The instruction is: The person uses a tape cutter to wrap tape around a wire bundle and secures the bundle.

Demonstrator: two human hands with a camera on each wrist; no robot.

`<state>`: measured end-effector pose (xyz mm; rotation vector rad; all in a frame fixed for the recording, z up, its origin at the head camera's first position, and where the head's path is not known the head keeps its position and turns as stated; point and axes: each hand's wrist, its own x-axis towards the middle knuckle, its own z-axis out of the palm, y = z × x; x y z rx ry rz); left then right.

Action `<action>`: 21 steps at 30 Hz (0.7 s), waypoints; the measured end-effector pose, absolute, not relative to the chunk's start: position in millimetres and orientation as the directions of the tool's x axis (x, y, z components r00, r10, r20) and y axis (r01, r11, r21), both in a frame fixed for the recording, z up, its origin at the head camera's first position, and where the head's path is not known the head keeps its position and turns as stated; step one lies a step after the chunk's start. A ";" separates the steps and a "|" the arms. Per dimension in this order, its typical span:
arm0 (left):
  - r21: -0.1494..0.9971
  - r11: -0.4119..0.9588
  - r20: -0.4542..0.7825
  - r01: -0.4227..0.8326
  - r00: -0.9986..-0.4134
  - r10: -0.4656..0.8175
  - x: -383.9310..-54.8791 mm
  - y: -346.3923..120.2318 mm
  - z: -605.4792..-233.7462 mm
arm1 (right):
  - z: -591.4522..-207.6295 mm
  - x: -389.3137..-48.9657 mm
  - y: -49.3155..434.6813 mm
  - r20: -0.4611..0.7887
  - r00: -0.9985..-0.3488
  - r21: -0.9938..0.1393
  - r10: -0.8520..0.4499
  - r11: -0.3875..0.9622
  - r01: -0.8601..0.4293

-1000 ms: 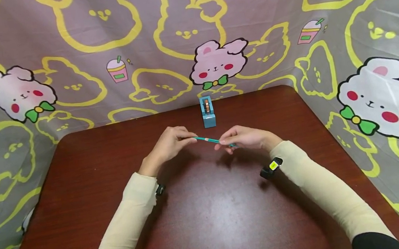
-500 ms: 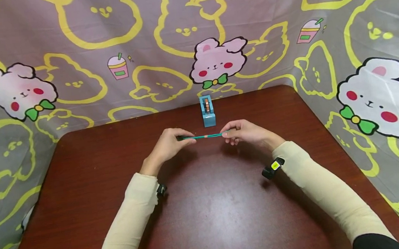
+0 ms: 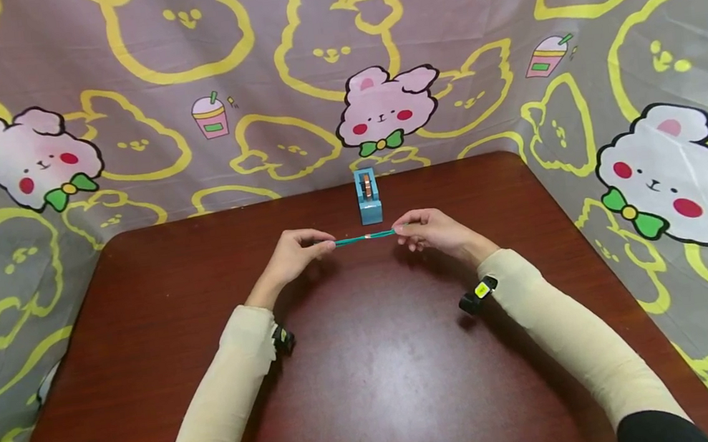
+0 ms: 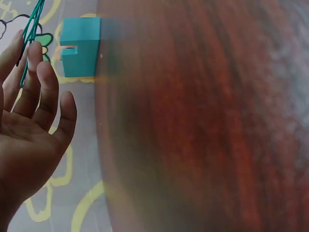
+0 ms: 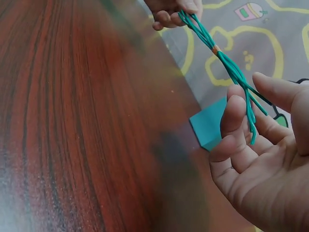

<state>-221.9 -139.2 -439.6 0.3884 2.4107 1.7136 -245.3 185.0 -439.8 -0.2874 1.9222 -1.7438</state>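
Note:
A folded bundle of green wire (image 3: 351, 240) stretches nearly level above the table, between my two hands. Orange tape (image 5: 215, 49) wraps round its middle. My left hand (image 3: 296, 254) pinches the left end between thumb and fingers. At the other end, my right hand (image 3: 438, 232) holds the wire between thumb and index finger. Looped and loose wire ends (image 5: 252, 130) show past the right fingertips in the right wrist view. Just behind the bundle stands a blue tape dispenser (image 3: 371, 212) with a brownish roll in it.
The dark red-brown wooden table (image 3: 369, 363) has rounded far corners. A patterned cloth (image 3: 283, 41) hangs close along its back and sides. Dark devices are strapped at both wrists, over pale sleeves.
The bundle has gone from sloping down to the right to almost level, slightly raised on the right. My hands have moved apart, and more of the wire shows between them.

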 end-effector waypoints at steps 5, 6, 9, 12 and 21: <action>0.925 0.368 -0.019 0.089 -0.960 0.278 -227.3 -141.1 -444.6 | -446.4 -250.5 180.6 -0.268 -0.837 -0.963 -0.477 0.164 0.215; 0.922 0.377 -0.029 0.081 -0.961 0.276 -228.5 -141.4 -445.6 | -447.2 -251.3 179.9 -0.274 -0.836 -0.961 -0.476 0.176 0.215; 0.909 0.412 -0.059 0.061 -0.961 0.271 -232.0 -141.6 -447.8 | -449.2 -254.4 177.7 -0.282 -0.837 -0.955 -0.469 0.221 0.197; 0.898 0.436 -0.078 0.051 -0.959 0.271 -235.2 -141.5 -449.4 | -451.4 -258.7 175.7 -0.273 -0.845 -0.948 -0.460 0.279 0.154; 0.866 0.497 -0.099 0.056 -0.955 0.281 -242.0 -141.0 -453.0 | -452.0 -261.9 168.4 -0.227 -0.871 -0.913 -0.436 0.405 0.035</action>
